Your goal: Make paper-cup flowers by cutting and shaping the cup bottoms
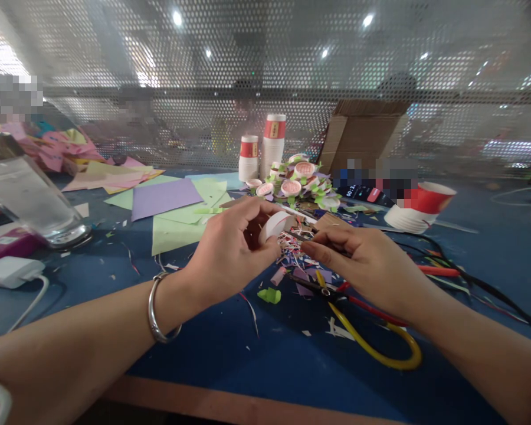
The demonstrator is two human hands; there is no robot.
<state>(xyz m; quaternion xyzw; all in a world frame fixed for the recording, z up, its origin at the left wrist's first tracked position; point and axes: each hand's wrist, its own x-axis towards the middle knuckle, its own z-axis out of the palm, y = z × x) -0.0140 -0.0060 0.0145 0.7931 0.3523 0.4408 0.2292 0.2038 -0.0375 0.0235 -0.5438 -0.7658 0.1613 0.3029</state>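
My left hand (236, 251) pinches a small white round paper piece (275, 226), which looks like a cut-off paper cup base, tilted on its edge. In my right hand (358, 251) is a slim dark tool (295, 236), its tip pointing at the white piece; its exact kind is hard to make out. Below both hands lie paper scraps (294, 254) in thin strips. Yellow-handled scissors (376, 351) rest under my right hand, beside a red-handled tool (367, 307) partly hidden by that hand. A crumpled green scrap (269, 295) lies nearer to me.
Stacked paper cups (273, 147) stand behind a heap of round cup bases (296, 177) with green edges. Coloured paper sheets (166, 198) lie left, near a glass of water (39, 195). A phone (367, 193), a tipped cup stack (420, 206) and black cables (478, 277) are right.
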